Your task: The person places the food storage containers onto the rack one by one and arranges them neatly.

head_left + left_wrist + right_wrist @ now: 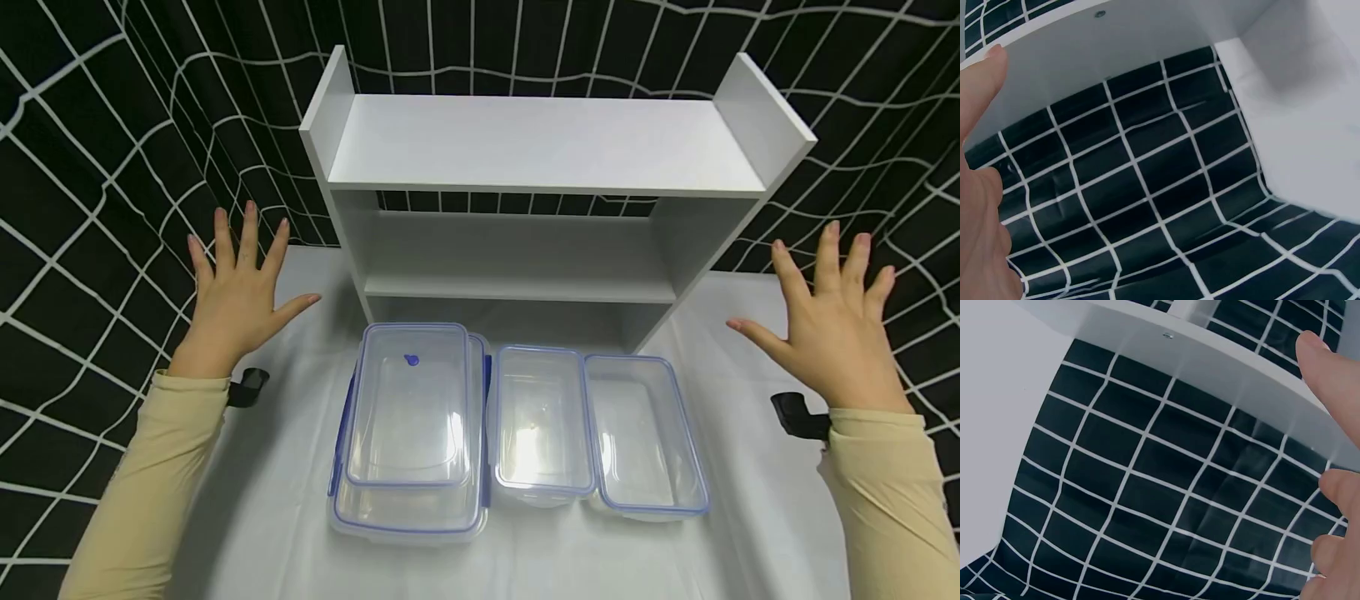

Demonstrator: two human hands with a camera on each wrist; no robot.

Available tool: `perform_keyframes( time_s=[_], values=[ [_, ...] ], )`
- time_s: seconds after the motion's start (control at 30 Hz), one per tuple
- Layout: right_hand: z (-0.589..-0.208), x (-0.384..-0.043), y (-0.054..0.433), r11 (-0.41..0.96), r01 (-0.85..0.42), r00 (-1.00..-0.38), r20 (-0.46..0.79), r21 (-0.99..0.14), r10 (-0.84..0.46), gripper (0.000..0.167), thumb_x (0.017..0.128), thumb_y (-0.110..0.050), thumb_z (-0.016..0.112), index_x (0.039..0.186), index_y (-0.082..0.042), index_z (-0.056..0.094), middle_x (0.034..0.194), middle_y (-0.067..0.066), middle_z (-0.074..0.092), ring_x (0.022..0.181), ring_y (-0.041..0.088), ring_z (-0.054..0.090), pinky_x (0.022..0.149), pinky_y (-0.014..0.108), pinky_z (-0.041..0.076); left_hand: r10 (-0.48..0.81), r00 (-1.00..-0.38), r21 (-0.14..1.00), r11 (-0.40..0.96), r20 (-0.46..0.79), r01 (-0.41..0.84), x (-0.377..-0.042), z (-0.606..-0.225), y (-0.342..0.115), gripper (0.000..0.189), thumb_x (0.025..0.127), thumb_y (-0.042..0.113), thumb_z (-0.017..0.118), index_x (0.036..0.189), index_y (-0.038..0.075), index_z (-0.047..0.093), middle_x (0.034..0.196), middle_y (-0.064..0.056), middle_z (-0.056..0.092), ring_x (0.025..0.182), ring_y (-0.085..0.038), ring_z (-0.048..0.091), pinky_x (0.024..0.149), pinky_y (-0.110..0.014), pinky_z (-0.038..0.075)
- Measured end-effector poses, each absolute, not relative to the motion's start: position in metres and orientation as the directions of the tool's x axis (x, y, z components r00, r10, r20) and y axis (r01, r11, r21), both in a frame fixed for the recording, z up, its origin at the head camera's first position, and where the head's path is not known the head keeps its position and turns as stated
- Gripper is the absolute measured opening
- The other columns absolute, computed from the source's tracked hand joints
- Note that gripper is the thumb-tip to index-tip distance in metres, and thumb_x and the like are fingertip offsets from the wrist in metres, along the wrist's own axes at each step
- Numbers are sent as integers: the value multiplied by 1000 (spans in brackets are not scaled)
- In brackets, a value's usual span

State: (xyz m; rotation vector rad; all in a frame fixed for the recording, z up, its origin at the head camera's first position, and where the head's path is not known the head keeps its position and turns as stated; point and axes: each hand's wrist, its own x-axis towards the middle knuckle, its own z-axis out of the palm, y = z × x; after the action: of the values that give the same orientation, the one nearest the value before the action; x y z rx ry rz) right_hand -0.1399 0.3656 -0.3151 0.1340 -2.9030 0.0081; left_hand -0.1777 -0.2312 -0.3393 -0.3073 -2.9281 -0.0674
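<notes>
My left hand (236,304) is held out at the left with its fingers spread, holding nothing. On the right, my right hand (840,325) is spread the same way, also holding nothing. Between them lie clear plastic containers with blue rims. A smaller container (411,408) sits on top of a larger one (405,518) with dark blue side clips. Beside that stack stand a middle container (545,417) and a right-hand container (647,433), side by side. In the left wrist view the left thumb (982,81) shows near the shelf's side; the right wrist view shows the right thumb (1329,381).
Behind the containers stands a white shelf unit (525,255) with an upper board (532,142) and raised side panels. White cloth (285,500) covers the table. Black fabric with a white grid (90,250) hangs around the back and sides. Black wrist bands (247,387) show at the cuffs.
</notes>
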Motion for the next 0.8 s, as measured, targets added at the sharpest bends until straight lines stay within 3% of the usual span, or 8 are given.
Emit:
perform_keyframes(
  time_s=[0.3, 0.43, 0.53, 0.7, 0.73, 0.8],
  values=[
    [-329, -132, 360, 990, -112, -957, 277, -83, -85, 96, 85, -55, 60, 151, -3, 12, 152, 25, -13, 137, 41, -17, 101, 70, -7, 214, -955, 112, 964, 205, 241, -184, -347, -218, 89, 91, 53, 52, 153, 11, 3, 153, -15, -24, 134, -37, -29, 103, -65, -15],
    [-338, -118, 348, 970, -170, -942, 316, -172, -109, 89, 89, -45, 60, 150, 0, 14, 154, 24, -3, 139, 42, -3, 106, 65, 0, 208, -938, 222, 936, 277, 273, -186, -346, -212, 87, 93, 44, 54, 152, 9, 1, 154, -17, -17, 137, -34, -23, 108, -61, -11],
    [-345, -107, 336, 945, -223, -920, 371, -238, -124, 82, 89, -37, 63, 149, -1, 20, 154, 21, 13, 136, 46, 18, 106, 63, 16, 186, -889, 312, 890, 418, 333, -188, -344, -208, 81, 93, 33, 58, 152, 5, 10, 157, -17, 1, 143, -29, -6, 113, -53, 1],
    [-360, -80, 315, 894, -297, -852, 516, -335, -90, 66, 87, -31, 68, 142, -5, 42, 140, 19, 44, 119, 56, 40, 97, 64, 32, 75, -735, 430, 769, 674, 473, -192, -335, -197, 60, 92, 17, 60, 143, -3, 34, 147, -16, 36, 135, -28, 34, 111, -39, 27],
    [-364, -73, 312, 882, -316, -834, 546, -350, -82, 61, 87, -31, 68, 139, -5, 47, 136, 20, 49, 116, 56, 43, 97, 61, 34, 46, -709, 454, 739, 704, 499, -193, -333, -194, 56, 92, 15, 59, 141, -4, 38, 144, -16, 41, 132, -27, 39, 109, -37, 31],
    [-375, -62, 304, 854, -356, -803, 591, -380, -72, 55, 88, -36, 65, 132, -4, 55, 126, 21, 57, 118, 41, 51, 102, 44, 39, -21, -678, 512, 672, 735, 535, -195, -329, -187, 48, 93, 13, 58, 136, -3, 45, 138, -15, 49, 126, -25, 47, 104, -35, 38]
  ],
)
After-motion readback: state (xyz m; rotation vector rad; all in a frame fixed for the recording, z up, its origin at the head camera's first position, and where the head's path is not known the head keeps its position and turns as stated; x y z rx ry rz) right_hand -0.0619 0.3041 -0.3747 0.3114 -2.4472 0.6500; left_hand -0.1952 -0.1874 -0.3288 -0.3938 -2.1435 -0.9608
